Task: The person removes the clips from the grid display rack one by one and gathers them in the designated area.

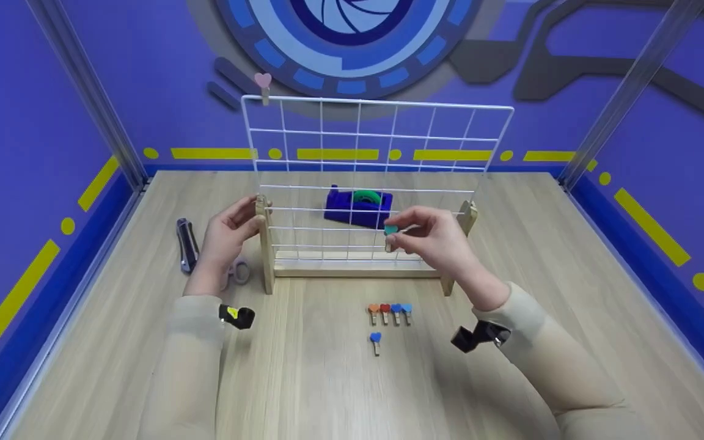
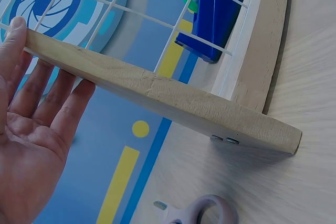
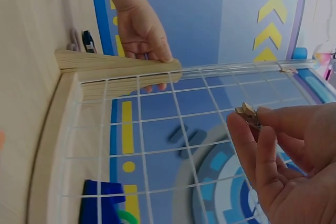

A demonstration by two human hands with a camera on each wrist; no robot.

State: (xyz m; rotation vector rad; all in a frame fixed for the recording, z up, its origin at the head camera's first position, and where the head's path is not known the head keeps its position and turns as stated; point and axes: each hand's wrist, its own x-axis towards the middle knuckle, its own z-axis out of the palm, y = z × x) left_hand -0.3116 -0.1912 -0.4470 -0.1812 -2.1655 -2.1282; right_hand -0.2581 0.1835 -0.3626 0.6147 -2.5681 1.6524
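A white wire grid [image 1: 359, 133] stands upright in a wooden base [image 1: 358, 272] between two side posts. My left hand [image 1: 223, 240] holds the top of the left wooden post [image 2: 152, 88], thumb on one side and fingers on the other. In front of the grid's right half, my right hand [image 1: 440, 239] pinches a small wooden clothespin with a teal heart [image 1: 391, 230]. The right wrist view shows that clothespin [image 3: 248, 113] between thumb and fingers, apart from the wires. A clothespin with a pink heart [image 1: 263, 82] is clipped on the grid's top wire at the left corner.
Several heart clothespins [image 1: 385, 310] lie in a row before the stand, orange, red and blue; another blue one [image 1: 376, 342] lies nearer. Behind the grid sits a blue tape dispenser [image 1: 352, 209]. A utility knife [image 1: 187, 245] and scissors [image 1: 239, 272] lie at left.
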